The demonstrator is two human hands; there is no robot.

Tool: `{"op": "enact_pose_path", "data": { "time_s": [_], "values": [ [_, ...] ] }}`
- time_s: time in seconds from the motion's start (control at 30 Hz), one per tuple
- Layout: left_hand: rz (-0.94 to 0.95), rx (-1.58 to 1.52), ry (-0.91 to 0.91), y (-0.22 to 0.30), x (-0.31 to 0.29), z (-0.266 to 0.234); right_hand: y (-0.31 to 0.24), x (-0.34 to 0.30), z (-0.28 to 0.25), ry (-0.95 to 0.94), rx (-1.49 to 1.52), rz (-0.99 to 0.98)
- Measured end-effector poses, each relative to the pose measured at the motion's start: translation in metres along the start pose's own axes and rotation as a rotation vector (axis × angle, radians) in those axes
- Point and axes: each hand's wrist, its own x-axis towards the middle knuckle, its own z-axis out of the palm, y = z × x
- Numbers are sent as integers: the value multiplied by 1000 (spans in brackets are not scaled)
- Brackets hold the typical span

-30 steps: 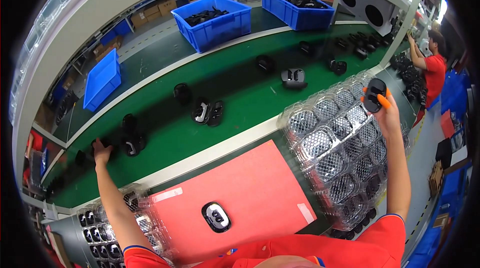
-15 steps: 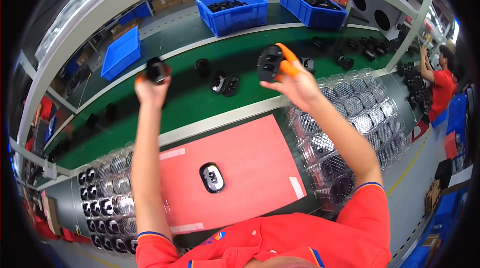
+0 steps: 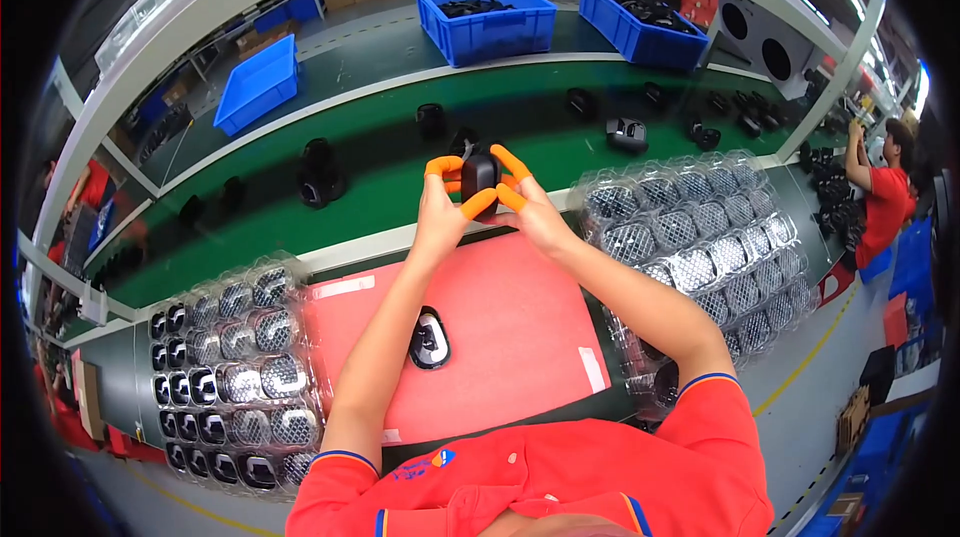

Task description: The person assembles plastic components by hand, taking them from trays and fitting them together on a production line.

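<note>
Both of my hands are raised over the near edge of the green belt, orange covers on several fingertips. Between them is a black, rounded plastic casing (image 3: 481,183). My left hand (image 3: 441,215) grips its left side, and my right hand (image 3: 538,214) closes on its right side. Whether the casing is one piece or two put together, I cannot tell. Below them, a glossy black oval shell (image 3: 430,339) lies on the pink mat (image 3: 510,327), close to my left forearm.
Black parts (image 3: 318,175) lie scattered along the green belt (image 3: 375,192). Clear plastic trays of parts flank the mat, one left (image 3: 240,377) and one right (image 3: 700,227). Blue bins (image 3: 485,32) stand beyond the belt. A co-worker (image 3: 882,187) works at far right.
My hands were apart, each holding a black part; they have come together in the middle around a black casing. Parts on the belt lie in different places, and the view has shifted slightly.
</note>
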Motion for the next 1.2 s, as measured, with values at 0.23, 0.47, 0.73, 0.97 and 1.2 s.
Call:
{"op": "enact_pose_path", "data": {
  "time_s": [0.23,0.47,0.73,0.97,1.2],
  "values": [
    [81,17,-29,12,-2,-6,-4,-2,-3,-94,142,3],
    [255,181,-105,34,1,-17,-1,1,-6,-113,162,-52],
    [159,214,-137,29,0,-11,0,1,-10,-69,210,6],
    [-250,-801,82,18,7,-24,1,10,-17,16,289,94],
    [-538,-869,221,-5,81,-81,-64,-5,-35,124,223,-158]
  ]
}}
